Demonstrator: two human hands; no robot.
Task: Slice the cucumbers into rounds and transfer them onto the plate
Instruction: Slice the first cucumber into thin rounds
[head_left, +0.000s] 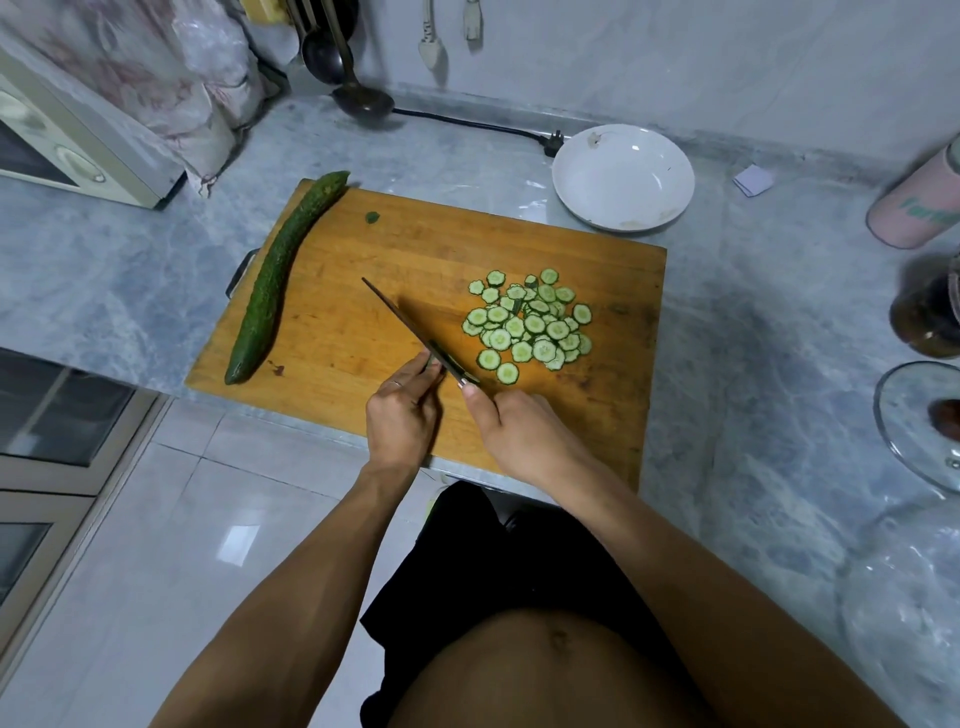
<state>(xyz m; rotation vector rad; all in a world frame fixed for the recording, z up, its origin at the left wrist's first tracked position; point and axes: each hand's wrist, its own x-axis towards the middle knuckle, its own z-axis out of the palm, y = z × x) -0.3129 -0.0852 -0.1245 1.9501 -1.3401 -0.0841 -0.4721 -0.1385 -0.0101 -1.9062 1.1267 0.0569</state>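
Note:
A wooden cutting board (363, 291) lies on the marble counter. One whole cucumber (275, 280) rests along its left edge. A pile of several cucumber rounds (530, 325) sits right of centre. My right hand (519, 431) grips the handle of a knife (410, 327), its blade edge-down on the board. Against the blade's left side, my left hand (402, 415) pinches a small cucumber end piece (435, 358), mostly hidden by my fingers. A white plate (623, 176) stands empty beyond the board's far right corner.
A microwave (67, 140) stands at the far left with plastic bags beside it. Ladles (358, 93) hang at the back, and a black power cord (483, 124) runs to a plug near the plate. A pink cylinder (919, 202), a dark jar (930, 312) and a glass lid (914, 421) sit at the right.

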